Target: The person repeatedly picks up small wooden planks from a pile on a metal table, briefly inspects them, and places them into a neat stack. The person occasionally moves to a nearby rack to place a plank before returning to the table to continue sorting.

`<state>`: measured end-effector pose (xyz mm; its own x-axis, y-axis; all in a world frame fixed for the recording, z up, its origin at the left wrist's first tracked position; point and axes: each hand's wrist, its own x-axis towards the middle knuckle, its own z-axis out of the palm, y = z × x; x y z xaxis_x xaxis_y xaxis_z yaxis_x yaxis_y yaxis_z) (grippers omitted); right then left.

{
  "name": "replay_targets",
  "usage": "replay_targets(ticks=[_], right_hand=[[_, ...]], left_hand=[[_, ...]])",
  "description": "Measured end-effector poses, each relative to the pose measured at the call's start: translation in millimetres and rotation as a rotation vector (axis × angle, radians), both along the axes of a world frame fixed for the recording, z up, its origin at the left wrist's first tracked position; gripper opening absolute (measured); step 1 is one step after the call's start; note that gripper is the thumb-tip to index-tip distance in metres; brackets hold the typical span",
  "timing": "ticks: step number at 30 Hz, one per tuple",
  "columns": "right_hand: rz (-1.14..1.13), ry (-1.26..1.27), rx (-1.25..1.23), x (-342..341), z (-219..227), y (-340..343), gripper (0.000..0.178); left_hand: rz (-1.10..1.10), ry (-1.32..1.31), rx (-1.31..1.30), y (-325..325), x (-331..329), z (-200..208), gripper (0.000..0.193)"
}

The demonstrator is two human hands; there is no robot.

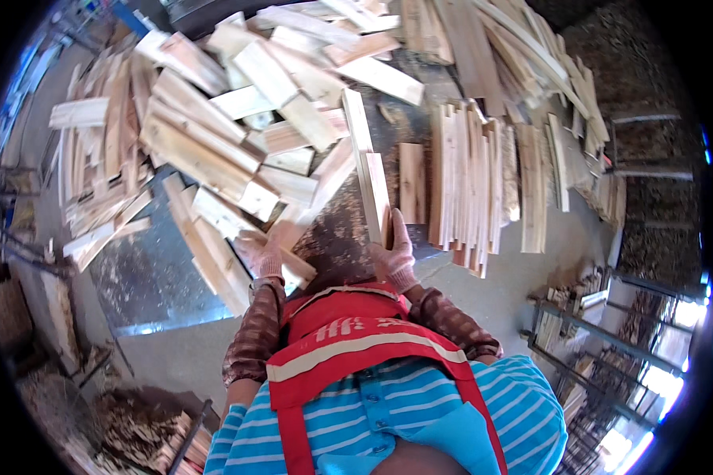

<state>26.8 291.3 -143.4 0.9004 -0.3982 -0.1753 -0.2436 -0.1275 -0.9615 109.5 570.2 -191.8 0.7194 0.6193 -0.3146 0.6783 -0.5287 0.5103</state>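
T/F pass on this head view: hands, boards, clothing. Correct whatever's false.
1. The right hand holds a narrow board near its lower end. True.
2. The left hand is bare. False: it wears a pinkish glove.
3. A row of boards lies side by side to the right of the narrow board. True.
4. The apron is green. False: the apron is red with pale bands.
5. The shirt is striped. True.

Pale tan board, blue-and-white striped shirt
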Motion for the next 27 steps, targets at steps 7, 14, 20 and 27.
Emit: replay_targets(ticks=[7,14,20,27], right_hand=[[-0.109,0.283,0.485,58.6,-4.3,-49.4,0.080],[0.019,0.527,-0.111,62.2,-69.3,-72.8,0.102],[-0.002,0.627,-0.657,65.7,26.1,-63.3,0.109],[-0.120,0.406,-0.512,35.1,11.7,-96.6,0.092]], left_hand=[[0.116,-0.101,-0.420,6.4,3.6,11.0,0.108],[0.327,-0.489,-0.714,8.0,-9.2,64.6,0.097],[0.449,-0.923,-1.169,61.6,-2.3,114.9,0.037],[0.428,-1.007,-1.041,173.3,110.7,185.4,0.040]])
